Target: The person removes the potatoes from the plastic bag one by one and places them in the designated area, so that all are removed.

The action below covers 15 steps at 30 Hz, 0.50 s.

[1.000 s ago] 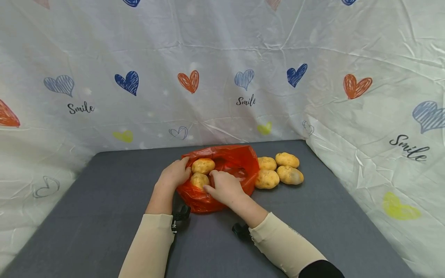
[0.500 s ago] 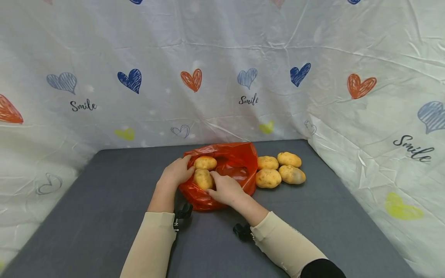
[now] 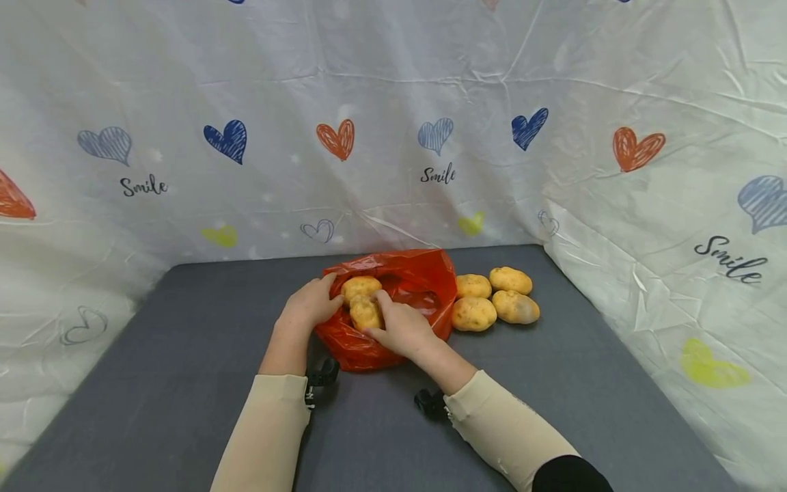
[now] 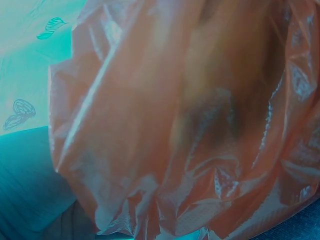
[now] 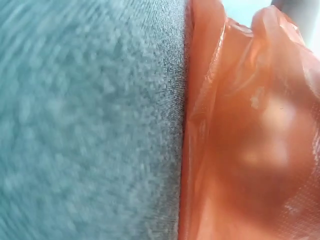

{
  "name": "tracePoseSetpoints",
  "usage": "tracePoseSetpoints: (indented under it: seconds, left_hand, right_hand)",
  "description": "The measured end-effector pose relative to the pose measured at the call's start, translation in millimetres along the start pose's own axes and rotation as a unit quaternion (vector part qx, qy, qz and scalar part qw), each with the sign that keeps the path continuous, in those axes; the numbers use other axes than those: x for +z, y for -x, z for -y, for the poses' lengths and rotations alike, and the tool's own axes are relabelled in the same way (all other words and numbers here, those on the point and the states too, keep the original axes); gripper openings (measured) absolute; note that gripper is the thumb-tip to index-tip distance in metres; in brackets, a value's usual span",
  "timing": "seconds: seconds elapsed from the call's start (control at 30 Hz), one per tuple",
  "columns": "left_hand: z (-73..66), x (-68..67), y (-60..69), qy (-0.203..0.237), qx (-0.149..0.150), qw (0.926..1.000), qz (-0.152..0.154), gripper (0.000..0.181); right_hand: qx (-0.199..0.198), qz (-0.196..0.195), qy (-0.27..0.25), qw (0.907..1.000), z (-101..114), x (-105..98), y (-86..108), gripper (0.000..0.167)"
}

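A red plastic bag (image 3: 359,357) lies on the table with its mouth spread wide. Inside, at its left, two potatoes touch or overlap: the farther potato (image 3: 359,285) is partly covered by the nearer potato (image 3: 365,314). My right hand (image 3: 404,331) reaches over the bag's near rim and holds the nearer potato between thumb and fingers. At the left rim, my left hand (image 3: 309,303) grips the bag, its thumb inside beside the farther potato. In both wrist views the bag's thin plastic (image 4: 135,115) fills much of the picture, hiding the fingers.
Several loose potatoes (image 3: 474,314) sit in a cluster just right of the bag. The grey tabletop (image 3: 184,383) ends at a white cloth (image 3: 375,61) printed with hearts, behind and at the sides.
The right hand has closed round the nearer potato, which has shifted slightly away and to the right and now overlaps the farther one. The left hand stays at the bag's rim.
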<state>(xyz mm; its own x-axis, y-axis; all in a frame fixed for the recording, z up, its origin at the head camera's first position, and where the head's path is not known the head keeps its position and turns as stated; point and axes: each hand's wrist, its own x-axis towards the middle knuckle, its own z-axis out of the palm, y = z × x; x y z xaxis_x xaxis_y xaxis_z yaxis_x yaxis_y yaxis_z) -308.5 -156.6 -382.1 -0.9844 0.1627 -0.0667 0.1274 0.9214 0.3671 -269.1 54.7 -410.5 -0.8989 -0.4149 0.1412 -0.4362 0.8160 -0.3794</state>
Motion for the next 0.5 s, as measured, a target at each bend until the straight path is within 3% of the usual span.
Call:
tracePoseSetpoints:
  seconds: [0.13, 0.27, 0.33, 0.5]
  left_hand:
    - [1.2, 0.5, -0.8, 0.002, -0.004, 1.0000, 0.001, 0.067]
    - [1.9, 1.5, -2.1, 0.002, -0.006, 1.0000, 0.002, 0.066]
    - [2.4, 1.8, -2.4, 0.002, -0.006, 1.0000, 0.002, 0.066]
    - [1.7, 0.3, -1.3, 0.001, -0.003, 1.0000, 0.000, 0.067]
  right_hand:
    - [0.006, 0.004, -0.030, 0.9995, -2, -1, -2.1, 0.059]
    - [0.013, 0.030, -0.052, 0.9981, -5, -9, -2.4, 0.064]
    - [0.007, 0.041, -0.051, 0.9978, -6, -15, -2.3, 0.066]
    - [-0.025, 0.051, -0.029, 0.9979, -10, -26, -0.8, 0.052]
